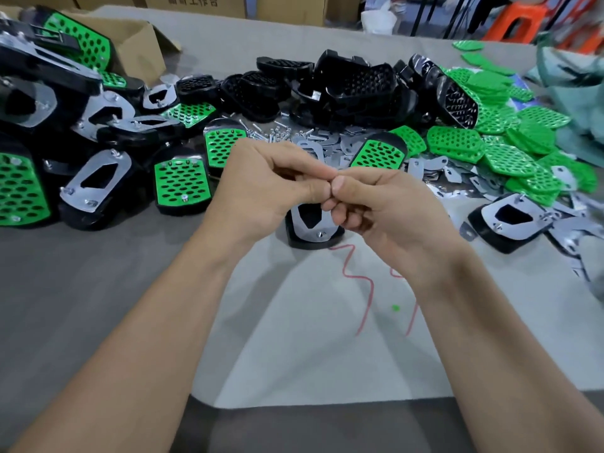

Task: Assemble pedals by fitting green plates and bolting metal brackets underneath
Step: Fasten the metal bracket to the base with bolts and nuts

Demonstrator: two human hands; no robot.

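Holds left hand (271, 181) and right hand (376, 201) together above the table (98, 289), thumb tips touching, fingers of both curled inward. Cannot tell of anything small pinched between them: too blurred and hidden by the fingers. Shows, directly below and partly hidden by the hands, one black pedal (307, 242) lying underside up on a pale sheet (310, 338), with a metal bracket (295, 221) flat on it and a bolt (319, 235) standing at its near end. Finds at left a heap of finished pedals (181, 181), some green face up, some bracket up, touching one another. Finds at the rear centre a pile of bare black pedal bodies (343, 83), and just in front of it loose bolts (271, 132) and loose brackets (346, 148) scattered on the table. Finds at right a spread of green plates (510, 138), overlapping, with another bracket-up pedal (510, 220) near the right hand. Notes an open cardboard box (140, 44) behind the left heap, red scribbled lines (359, 279) on the pale sheet, and an orange stool (513, 21) beyond the table's far edge
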